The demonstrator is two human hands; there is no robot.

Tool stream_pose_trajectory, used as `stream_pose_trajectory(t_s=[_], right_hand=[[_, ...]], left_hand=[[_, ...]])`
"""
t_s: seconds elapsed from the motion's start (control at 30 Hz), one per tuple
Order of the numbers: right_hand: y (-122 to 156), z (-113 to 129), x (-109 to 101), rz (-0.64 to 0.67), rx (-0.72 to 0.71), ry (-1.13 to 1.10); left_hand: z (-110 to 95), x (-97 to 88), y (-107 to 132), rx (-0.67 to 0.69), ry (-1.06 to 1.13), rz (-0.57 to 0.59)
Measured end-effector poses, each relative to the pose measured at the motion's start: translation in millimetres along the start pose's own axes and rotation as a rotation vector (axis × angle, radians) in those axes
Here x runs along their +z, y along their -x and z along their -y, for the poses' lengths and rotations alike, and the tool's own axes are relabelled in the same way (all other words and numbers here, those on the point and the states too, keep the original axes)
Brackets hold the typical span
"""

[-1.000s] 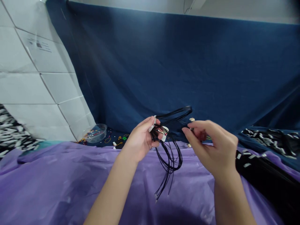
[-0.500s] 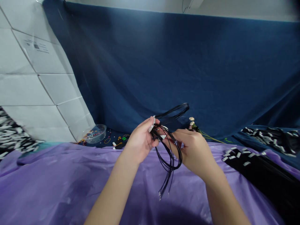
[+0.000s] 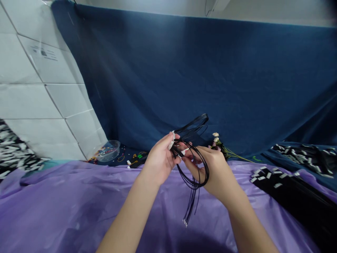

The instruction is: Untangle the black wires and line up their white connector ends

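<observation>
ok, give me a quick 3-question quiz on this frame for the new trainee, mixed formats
1. True or false: both the left hand and the right hand are on the bundle of black cords.
2. Multiple choice: the clear plastic bowl sits A) far left by the white boxes, B) on the right next to the pile of black cords with white tags, C) in the right hand.
3. Fill in: the cloth under the hands is ____ in colour.

Key: 1 true; 2 A; 3 purple.
</observation>
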State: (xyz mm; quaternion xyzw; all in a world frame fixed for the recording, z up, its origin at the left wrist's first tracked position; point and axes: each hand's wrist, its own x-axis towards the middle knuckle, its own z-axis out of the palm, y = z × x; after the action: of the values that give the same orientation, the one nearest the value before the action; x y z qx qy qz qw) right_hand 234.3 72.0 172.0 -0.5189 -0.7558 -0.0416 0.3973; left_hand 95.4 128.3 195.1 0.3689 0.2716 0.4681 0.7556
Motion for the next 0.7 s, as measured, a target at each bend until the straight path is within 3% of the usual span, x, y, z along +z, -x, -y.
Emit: stream_pose_trajectory(t_s=[0.23,0.53,0.7], right_hand=[[0.8,3.5,3.6,0.004,0.062,-0.05],[-5.1,2.0,10.4,0.07,0.237,0.113],[-1.8,1.6,-1.4,0.151,0.202,-0.006]], left_hand=[[3.4,0.3,0.5,0.117,0.0,-0.028],[4.8,-0.8,-1.9,0.083,0.032,-0.009],[2.9,-1.5,-0.4,0.07,0.023,-0.007]])
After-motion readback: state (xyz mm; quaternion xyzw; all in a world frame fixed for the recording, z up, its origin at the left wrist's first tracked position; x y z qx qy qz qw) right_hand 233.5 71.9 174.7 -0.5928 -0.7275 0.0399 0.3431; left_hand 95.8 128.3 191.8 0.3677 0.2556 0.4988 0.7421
